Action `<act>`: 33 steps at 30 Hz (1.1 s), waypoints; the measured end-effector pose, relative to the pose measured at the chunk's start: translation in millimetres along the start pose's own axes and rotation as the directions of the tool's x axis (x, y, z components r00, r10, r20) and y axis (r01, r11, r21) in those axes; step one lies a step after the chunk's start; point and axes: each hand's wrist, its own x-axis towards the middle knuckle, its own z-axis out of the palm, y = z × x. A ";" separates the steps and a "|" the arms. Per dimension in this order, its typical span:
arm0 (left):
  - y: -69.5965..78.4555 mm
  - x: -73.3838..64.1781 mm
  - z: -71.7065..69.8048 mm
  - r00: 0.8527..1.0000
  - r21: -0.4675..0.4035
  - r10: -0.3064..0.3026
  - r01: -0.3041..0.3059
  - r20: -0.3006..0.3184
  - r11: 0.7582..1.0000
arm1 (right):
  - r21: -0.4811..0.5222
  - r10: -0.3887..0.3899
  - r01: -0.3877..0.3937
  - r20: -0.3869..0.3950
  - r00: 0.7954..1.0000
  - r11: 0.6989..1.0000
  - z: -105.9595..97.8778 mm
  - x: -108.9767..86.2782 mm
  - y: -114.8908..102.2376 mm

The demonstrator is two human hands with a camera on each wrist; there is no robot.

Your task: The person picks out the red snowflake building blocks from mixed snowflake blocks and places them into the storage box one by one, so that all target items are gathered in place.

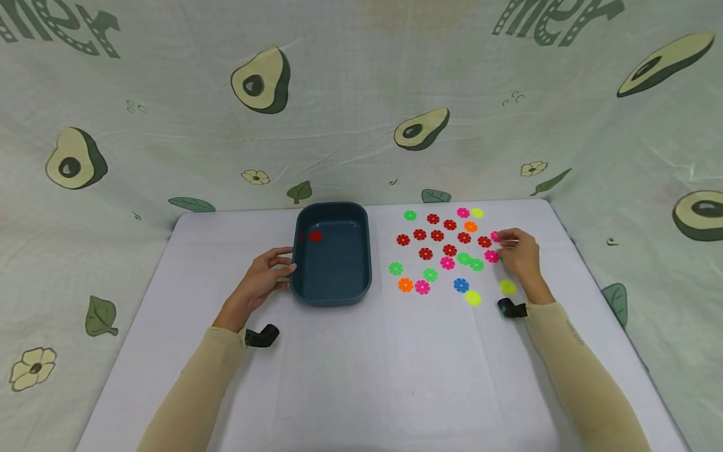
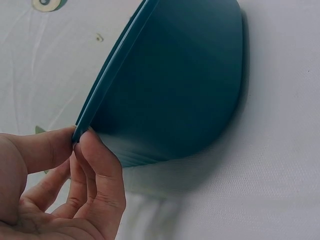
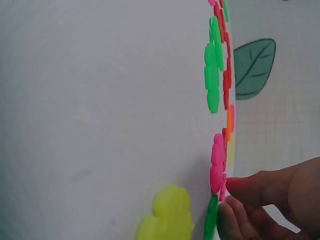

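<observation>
My left hand (image 1: 264, 280) is at the left side of a dark teal plastic bin (image 1: 331, 300). In the left wrist view, thumb and forefinger pinch the bin's rim (image 2: 111, 65). A single red notched disc (image 1: 315, 236) lies inside, towards the far end. On the right, my right hand (image 1: 519, 254) reaches over the edge of a spread of flower-shaped plastic discs. Its fingertips are right at a pink disc (image 1: 495, 236), with thumb and fingers apart in the right wrist view. Another pink disc (image 3: 217, 162) and a green disc (image 3: 211, 217) lie beside them.
Several red discs (image 1: 437, 235) lie right of the bin, among green discs (image 1: 430, 275), orange, pink, yellow and one blue disc (image 1: 460, 285). A yellow disc (image 1: 507, 287) lies below my right hand. White cloth covers the table (image 1: 361, 376); a patterned curtain (image 1: 350, 94) hangs behind.
</observation>
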 end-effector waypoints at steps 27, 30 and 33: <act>-0.5 0.2 -0.1 1.000 0.004 -0.005 0.005 0.000 1.000 | -0.099 -0.001 0.012 0.112 0.994 0.995 12.1 16.4 -19.3; -0.8 0.5 0.7 1.000 0.001 -0.008 0.008 -0.005 1.000 | -0.102 0.006 0.004 0.102 0.995 0.995 11.7 17.8 -21.5; -1.1 0.3 1.0 1.000 0.004 -0.011 0.011 -0.009 1.000 | -0.088 -0.008 0.017 0.102 0.995 0.996 11.4 16.0 -26.2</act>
